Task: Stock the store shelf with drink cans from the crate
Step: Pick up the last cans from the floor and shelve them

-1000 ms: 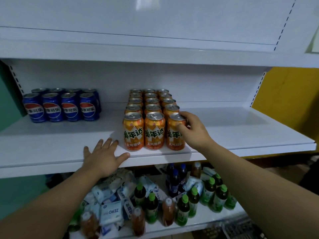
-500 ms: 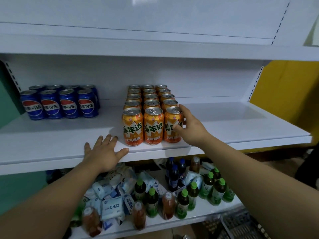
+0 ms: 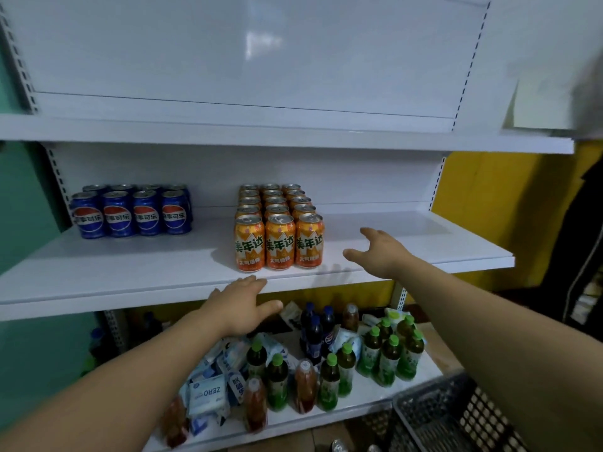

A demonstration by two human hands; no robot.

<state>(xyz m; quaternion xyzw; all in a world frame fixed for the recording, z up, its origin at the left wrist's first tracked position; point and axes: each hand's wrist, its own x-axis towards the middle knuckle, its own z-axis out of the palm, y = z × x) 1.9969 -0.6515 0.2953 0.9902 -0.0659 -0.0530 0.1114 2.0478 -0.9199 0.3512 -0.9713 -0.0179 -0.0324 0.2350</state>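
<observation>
Orange drink cans (image 3: 279,240) stand in three neat rows, several deep, on the middle of the white shelf (image 3: 130,275). Blue cola cans (image 3: 130,213) are grouped at the shelf's far left. My right hand (image 3: 380,252) hovers open just right of the front orange cans, not touching them. My left hand (image 3: 241,305) is open, fingers spread, at the shelf's front edge below the orange cans. A dark grey plastic crate (image 3: 456,415) shows at the bottom right, with can tops (image 3: 339,446) faintly visible beside it.
The lower shelf (image 3: 359,409) holds green-capped tea bottles (image 3: 385,357), dark cola bottles (image 3: 315,331), brown drink bottles and white packets (image 3: 207,396). An upper white shelf (image 3: 293,138) overhangs. The yellow wall (image 3: 483,203) lies right; bare shelf surface spreads right of the orange cans.
My right hand has let go of the front right orange can and pulled away to the right. My left hand slid right along the shelf edge. The view has drawn back, and the crate appears.
</observation>
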